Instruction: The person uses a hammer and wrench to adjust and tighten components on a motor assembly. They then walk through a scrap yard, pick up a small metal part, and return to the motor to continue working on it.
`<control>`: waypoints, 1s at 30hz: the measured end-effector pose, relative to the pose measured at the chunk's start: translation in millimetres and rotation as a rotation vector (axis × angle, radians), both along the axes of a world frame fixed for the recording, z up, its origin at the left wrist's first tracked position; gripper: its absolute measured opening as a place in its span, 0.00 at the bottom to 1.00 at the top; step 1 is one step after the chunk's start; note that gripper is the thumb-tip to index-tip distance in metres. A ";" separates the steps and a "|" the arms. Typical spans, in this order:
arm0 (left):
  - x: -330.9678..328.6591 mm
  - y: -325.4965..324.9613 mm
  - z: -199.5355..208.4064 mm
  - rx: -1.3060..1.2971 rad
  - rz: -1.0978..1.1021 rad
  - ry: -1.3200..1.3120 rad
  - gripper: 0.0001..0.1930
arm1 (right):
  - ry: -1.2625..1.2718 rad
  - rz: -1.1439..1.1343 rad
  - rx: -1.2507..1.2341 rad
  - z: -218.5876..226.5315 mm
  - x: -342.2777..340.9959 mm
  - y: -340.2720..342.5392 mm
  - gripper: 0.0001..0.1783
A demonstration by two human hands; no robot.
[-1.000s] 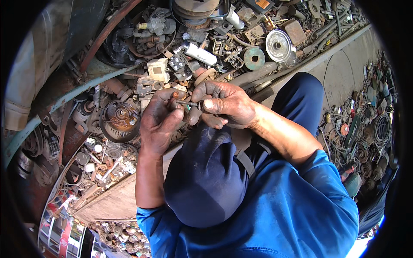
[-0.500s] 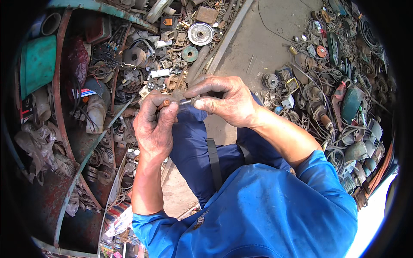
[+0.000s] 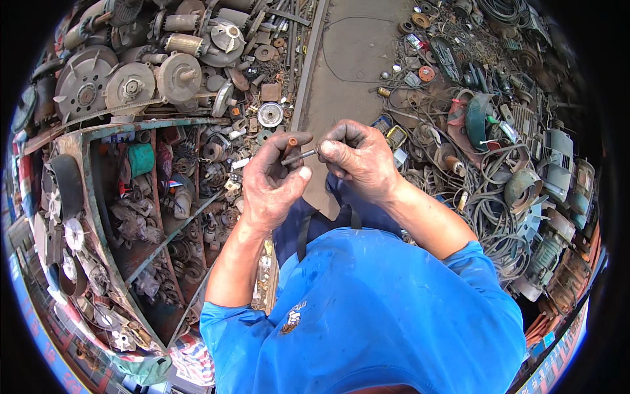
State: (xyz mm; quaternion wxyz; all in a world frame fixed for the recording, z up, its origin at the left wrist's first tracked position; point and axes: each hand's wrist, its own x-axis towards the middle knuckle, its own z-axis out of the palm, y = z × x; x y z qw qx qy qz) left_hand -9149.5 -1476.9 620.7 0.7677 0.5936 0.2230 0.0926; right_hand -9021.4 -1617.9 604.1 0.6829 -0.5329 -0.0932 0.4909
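Observation:
My right hand (image 3: 359, 159) pinches one end of a slim grey metal pin (image 3: 300, 157) between thumb and curled fingers. The pin points left toward my left hand (image 3: 270, 187), its far end lying by those fingers. A small copper-brown cylindrical piece (image 3: 293, 142) sits at the fingertips of my left hand, whose thumb stands away from it. How the fingers grip that piece is partly hidden. Both hands are smudged dark and held up in front of my blue shirt (image 3: 394, 295).
On the left stands a rusty metal frame (image 3: 98, 131) with scrap in its compartments. Motor parts such as a finned disc (image 3: 85, 82) lie beyond it. A concrete strip (image 3: 354, 52) runs ahead. Cables (image 3: 485, 217) and motor housings (image 3: 558, 161) pile up on the right.
The view has shifted, showing more scrap on the left. My left thumb has opened away from the copper-brown piece, and more of the pin shows between my hands.

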 end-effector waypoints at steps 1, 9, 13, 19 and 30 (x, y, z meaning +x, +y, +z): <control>15.3 -12.6 10.4 0.120 0.001 -0.023 0.21 | 0.016 -0.014 0.024 9.5 9.3 -10.9 0.17; 130.3 -37.4 35.1 0.495 -0.113 -0.103 0.12 | 0.052 -0.121 0.079 36.6 95.2 -50.8 0.17; 204.1 -27.9 23.5 0.605 -0.077 -0.113 0.12 | 0.036 -0.205 0.065 30.6 158.6 -35.2 0.16; 355.7 24.2 -17.1 0.502 -0.042 -0.190 0.12 | -0.026 -0.307 -0.001 10.2 304.6 14.0 0.12; 675.1 133.7 1.3 0.314 -0.266 -0.116 0.09 | 0.169 -0.359 0.170 33.7 630.9 65.3 0.12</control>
